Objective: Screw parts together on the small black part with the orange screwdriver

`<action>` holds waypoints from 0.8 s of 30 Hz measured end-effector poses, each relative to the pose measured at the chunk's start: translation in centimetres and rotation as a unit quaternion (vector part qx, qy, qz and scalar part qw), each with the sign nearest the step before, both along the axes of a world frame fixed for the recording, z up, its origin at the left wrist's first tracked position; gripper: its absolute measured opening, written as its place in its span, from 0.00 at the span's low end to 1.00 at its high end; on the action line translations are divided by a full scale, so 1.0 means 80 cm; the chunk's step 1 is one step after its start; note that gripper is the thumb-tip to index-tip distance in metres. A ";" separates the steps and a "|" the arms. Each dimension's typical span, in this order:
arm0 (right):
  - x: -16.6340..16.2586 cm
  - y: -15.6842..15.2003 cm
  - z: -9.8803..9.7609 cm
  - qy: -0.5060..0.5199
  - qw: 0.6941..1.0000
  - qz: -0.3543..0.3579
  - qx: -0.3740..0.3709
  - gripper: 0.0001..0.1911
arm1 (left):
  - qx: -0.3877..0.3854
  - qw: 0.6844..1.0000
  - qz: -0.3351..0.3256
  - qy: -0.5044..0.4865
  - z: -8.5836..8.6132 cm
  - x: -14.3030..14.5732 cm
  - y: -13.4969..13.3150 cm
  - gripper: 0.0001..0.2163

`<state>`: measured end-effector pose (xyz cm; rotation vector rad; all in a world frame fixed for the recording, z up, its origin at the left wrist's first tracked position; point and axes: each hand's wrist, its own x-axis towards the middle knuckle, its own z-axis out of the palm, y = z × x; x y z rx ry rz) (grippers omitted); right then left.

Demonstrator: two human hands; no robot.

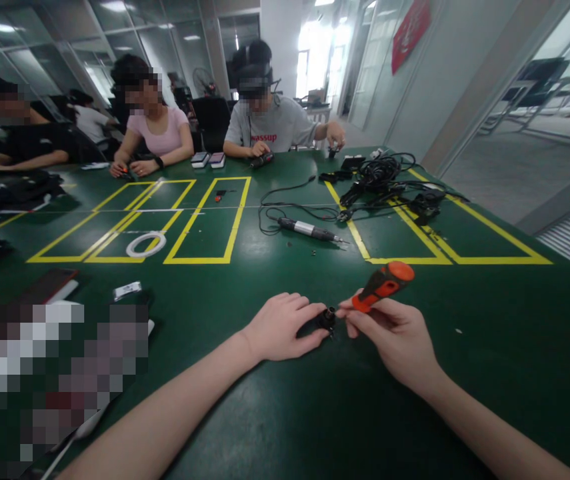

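My left hand [285, 330] rests on the green table with thumb and fingers closed around a small dark cylindrical part [325, 319]. What kind of part it is, I cannot make out. Right beside it, my right hand [399, 333] pinches the shaft end of a screwdriver [382, 287] with an orange and black handle. The handle leans up and to the right above that hand. The shaft is mostly hidden by my fingers, and its tip is close to the dark part; contact cannot be made out.
Ahead lies a corded electric screwdriver [305, 229], with a heap of black cables [379, 177] behind it. A white tape roll [145, 245] sits left on the yellow-marked green table [245, 413]. Several people sit across; one person [277, 123] reaches toward a small black object.
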<state>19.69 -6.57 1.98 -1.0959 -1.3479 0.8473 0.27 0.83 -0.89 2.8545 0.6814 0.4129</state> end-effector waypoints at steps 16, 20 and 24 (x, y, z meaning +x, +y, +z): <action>-0.004 -0.002 -0.003 0.034 0.999 0.022 0.014 0.17 | -0.008 1.000 0.001 0.006 0.002 0.001 0.000 0.16; -0.006 -0.003 -0.001 0.043 0.998 0.039 0.015 0.16 | -0.004 1.000 0.003 0.007 0.001 0.001 0.000 0.16; -0.008 -0.003 0.001 0.029 0.999 0.025 -0.007 0.18 | -0.001 1.000 0.002 0.002 0.000 0.000 0.000 0.16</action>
